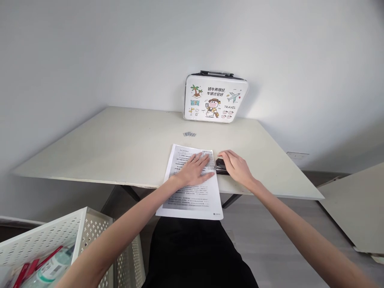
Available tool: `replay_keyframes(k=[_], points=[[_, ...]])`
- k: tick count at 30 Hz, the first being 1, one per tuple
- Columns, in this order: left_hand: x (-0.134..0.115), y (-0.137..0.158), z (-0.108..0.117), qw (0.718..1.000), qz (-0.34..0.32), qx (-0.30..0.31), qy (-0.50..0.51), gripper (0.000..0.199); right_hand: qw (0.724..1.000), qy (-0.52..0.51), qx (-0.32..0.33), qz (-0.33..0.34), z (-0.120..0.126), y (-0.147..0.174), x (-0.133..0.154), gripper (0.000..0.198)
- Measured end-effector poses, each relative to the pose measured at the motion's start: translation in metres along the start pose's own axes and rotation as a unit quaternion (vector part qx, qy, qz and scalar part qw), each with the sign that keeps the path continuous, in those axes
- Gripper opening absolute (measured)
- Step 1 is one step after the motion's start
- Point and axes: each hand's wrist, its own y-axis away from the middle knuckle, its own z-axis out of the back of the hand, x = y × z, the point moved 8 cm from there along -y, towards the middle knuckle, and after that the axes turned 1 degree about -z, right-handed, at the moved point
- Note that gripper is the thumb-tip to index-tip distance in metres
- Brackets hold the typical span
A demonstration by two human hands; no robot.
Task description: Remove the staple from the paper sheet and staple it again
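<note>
A sheaf of printed paper (pixel 192 202) lies on the white table, its lower part hanging over the front edge. My left hand (pixel 195 171) rests flat on the upper half of it, fingers spread. At the paper's right edge sits a black stapler (pixel 221 165), its front end against or over the sheet; my right hand (pixel 238 167) is closed over its top and partly hides it. Whether the stapler's jaw grips the paper I cannot make out. Beyond the paper lie several small strips of staples (pixel 189 134).
A white carry case (pixel 214 86) with cartoon prints stands at the table's back against the wall. Below left is a white perforated basket (pixel 81 230) holding a clear bottle (pixel 55 267) and red items. A wall socket (pixel 297 155) is at the right.
</note>
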Motion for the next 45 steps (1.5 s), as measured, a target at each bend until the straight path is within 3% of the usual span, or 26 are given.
replay_keyframes(k=[6,9,19,26,31,39,45], points=[[0.020,0.015,0.009,1.000,0.022,0.010,-0.008,0.087,0.997,-0.073,-0.019,-0.025,0.006,0.031,-0.037,0.053],[0.025,0.015,0.014,1.000,0.028,-0.005,-0.005,0.081,0.994,-0.109,0.003,-0.027,0.007,0.036,-0.050,0.047],[0.031,0.021,0.035,0.998,0.030,-0.043,0.030,0.063,0.992,-0.121,0.024,-0.036,0.003,0.035,-0.064,0.036],[0.075,0.072,0.069,0.997,0.065,-0.042,-0.029,0.067,0.989,-0.131,0.007,-0.072,0.003,0.037,-0.070,0.035],[0.108,0.096,0.080,0.993,0.097,-0.034,-0.054,0.074,0.986,-0.130,0.004,-0.105,0.002,0.036,-0.072,0.032],[0.147,0.098,0.089,0.988,0.121,-0.058,-0.070,0.077,0.982,-0.127,0.022,-0.136,0.000,0.037,-0.073,0.032],[0.154,0.088,0.093,0.987,0.120,-0.082,-0.074,0.075,0.985,-0.120,0.011,-0.127,-0.001,0.036,-0.073,0.030]])
